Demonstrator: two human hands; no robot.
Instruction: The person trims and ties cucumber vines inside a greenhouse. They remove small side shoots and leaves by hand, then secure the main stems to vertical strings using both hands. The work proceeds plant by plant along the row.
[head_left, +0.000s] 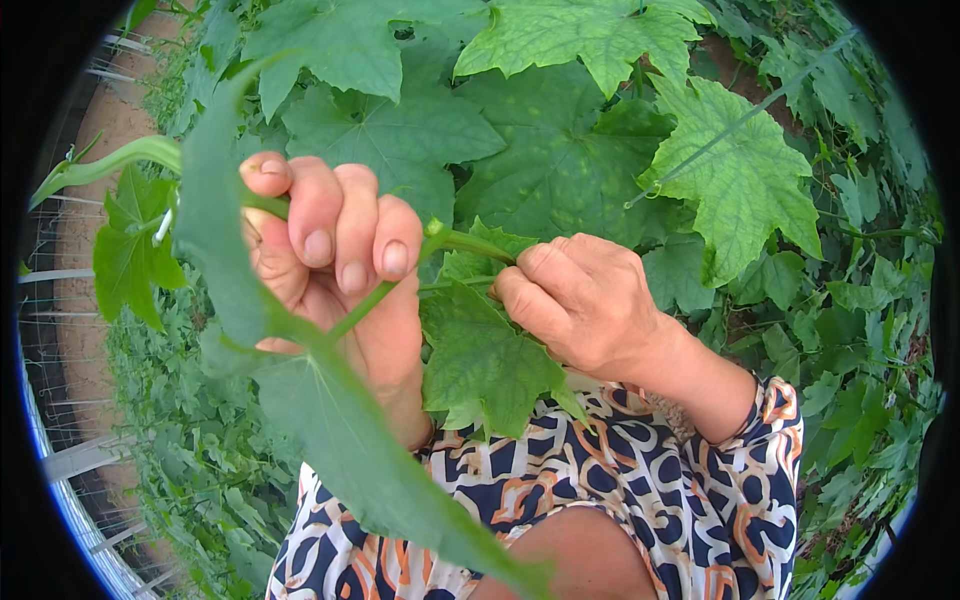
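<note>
A green vine stem (476, 244) runs across the view between my two hands. My left hand (345, 247), palm towards the camera, curls its fingers around the stem. The fingers of my right hand (577, 304) pinch the stem farther right, where a thinner stalk also runs into the grip; the fingertips are hidden. A large blurred leaf (360, 435) hangs close to the camera and covers part of my left hand and wrist. Below the stem, between the hands, hangs a lobed leaf (487, 360).
Broad lobed leaves (562, 150) fill the space beyond my hands. A taut string (742, 120) slants down from the upper right. On the left, the stem (112, 165) continues near a white clip (163, 227), with wire netting (64, 330) and bare soil (94, 360) behind.
</note>
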